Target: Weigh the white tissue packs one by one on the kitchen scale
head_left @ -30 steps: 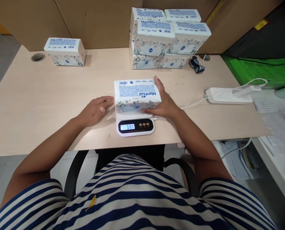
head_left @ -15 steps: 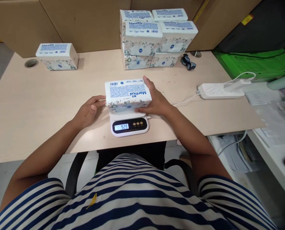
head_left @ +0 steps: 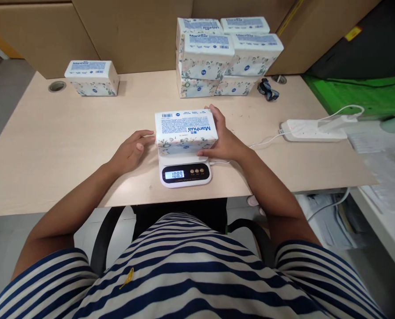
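One Manhua tissue pack (head_left: 186,126) is in our hands' care, lying printed face up over the platform of the white digital kitchen scale (head_left: 186,180), lettering upside down to us. As we judge it, the weighing is under way but unfinished: the lit display (head_left: 175,174) reads 108.9, yet our right hand (head_left: 227,142) has hold of the pack, so the figure may not be its full weight. A single Manhua pack (head_left: 93,79) stands apart at the back left of the desk (head_left: 67,146), and a stack of Manhua packs (head_left: 207,66) stands at the back, right of centre; we cannot tell which of these, if any, have been on the scale.

Our right hand wraps the pack's right end, thumb along the front, fingers reaching up behind the far corner, forearm angled in from the right. Our left hand (head_left: 129,153) is half open and holds nothing we can see, its fingers loosely stretched towards the left end; whether the fingertips touch, we cannot tell.
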The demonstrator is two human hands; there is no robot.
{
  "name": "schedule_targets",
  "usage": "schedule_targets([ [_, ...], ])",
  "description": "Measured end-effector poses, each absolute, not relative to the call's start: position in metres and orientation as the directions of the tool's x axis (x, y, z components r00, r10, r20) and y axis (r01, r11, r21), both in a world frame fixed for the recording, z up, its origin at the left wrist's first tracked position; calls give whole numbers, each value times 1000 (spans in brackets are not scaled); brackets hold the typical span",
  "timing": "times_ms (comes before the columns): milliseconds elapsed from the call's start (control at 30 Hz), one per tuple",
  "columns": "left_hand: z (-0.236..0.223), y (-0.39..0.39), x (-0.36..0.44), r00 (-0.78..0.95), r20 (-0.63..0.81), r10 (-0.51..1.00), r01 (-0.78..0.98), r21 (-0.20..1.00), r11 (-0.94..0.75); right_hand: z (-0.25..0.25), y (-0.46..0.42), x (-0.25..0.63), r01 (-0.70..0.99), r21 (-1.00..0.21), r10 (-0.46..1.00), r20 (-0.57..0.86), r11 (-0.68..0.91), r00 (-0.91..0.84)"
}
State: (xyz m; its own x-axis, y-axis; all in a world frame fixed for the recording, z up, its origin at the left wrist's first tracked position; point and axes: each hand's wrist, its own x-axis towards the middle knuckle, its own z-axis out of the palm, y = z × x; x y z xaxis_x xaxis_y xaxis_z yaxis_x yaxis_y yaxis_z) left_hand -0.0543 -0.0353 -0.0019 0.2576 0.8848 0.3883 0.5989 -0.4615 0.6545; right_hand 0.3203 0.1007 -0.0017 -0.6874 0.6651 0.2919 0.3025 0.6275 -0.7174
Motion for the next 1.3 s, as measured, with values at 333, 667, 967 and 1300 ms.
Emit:
schedule_targets([
  [333,1,-36,-54,309,397,864,677,546,-493,-12,107,310,196,-763,671,379,617,-637],
  [667,-8,-34,-61,243,420,874,580,659,-478,-17,116,317,230,-718,667,411,657,-621],
  [967,-10,-32,-63,253,415,874,520,704,-484,-7,106,318,256,-712,660,371,654,-653],
  [1300,-9,-35,-56,189,460,867,611,636,-471,-12,91,305,196,-722,667,453,663,-591],
])
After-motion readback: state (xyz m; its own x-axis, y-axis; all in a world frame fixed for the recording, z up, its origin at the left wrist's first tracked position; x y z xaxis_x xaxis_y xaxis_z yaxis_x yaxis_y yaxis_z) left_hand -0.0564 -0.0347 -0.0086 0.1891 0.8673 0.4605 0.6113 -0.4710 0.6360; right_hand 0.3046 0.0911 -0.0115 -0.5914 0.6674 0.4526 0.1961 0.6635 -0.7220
